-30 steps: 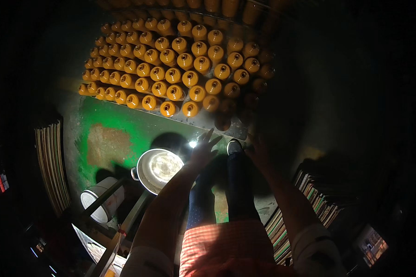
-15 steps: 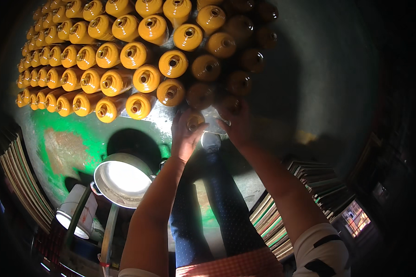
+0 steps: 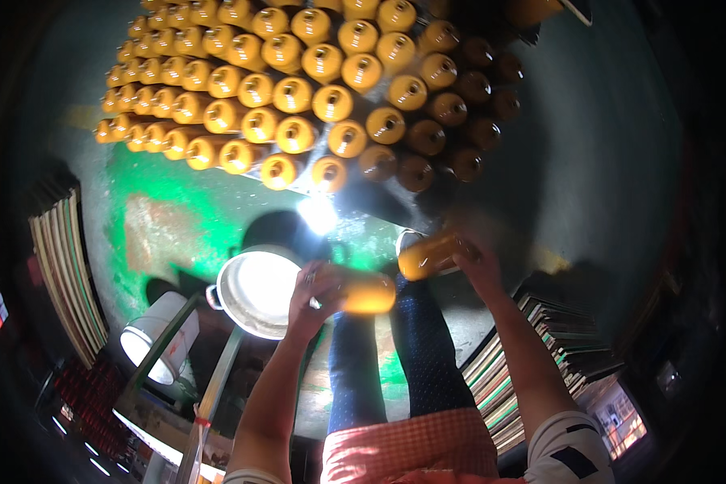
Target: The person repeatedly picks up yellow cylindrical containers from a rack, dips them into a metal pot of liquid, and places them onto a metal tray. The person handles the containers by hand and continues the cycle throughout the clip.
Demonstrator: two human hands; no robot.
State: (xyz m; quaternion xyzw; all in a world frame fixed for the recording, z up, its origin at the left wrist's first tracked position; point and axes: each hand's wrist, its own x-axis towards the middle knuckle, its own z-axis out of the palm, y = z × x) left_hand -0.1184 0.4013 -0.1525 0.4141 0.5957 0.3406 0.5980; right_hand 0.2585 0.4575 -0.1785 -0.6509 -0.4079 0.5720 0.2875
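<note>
My left hand (image 3: 315, 297) is wrapped round a yellow-orange bottle (image 3: 369, 294), tipped on its side with its base toward the right; motion blurs it. In my right hand (image 3: 479, 262) is a second yellow-orange bottle (image 3: 429, 255), also tilted, its base pointing left. Both bottles are held in the air above my legs, apart from each other, and my hands hide their necks. Beyond them stand rows of matching upright bottles (image 3: 331, 103) with narrow necks, those at the right in shadow.
Left of my left forearm is a metal pot (image 3: 226, 300), brightly lit inside. A white bucket (image 3: 182, 320) lies tilted beside it, near wooden bars (image 3: 214, 387). Stacked thin boards stand at the left (image 3: 64, 266) and right (image 3: 532, 355). The floor (image 3: 157, 230) has worn green paint.
Both hands have come back from the near edge of the rows toward my body and spread apart, each lifting a bottle and tipping it sideways. The view has shifted.
</note>
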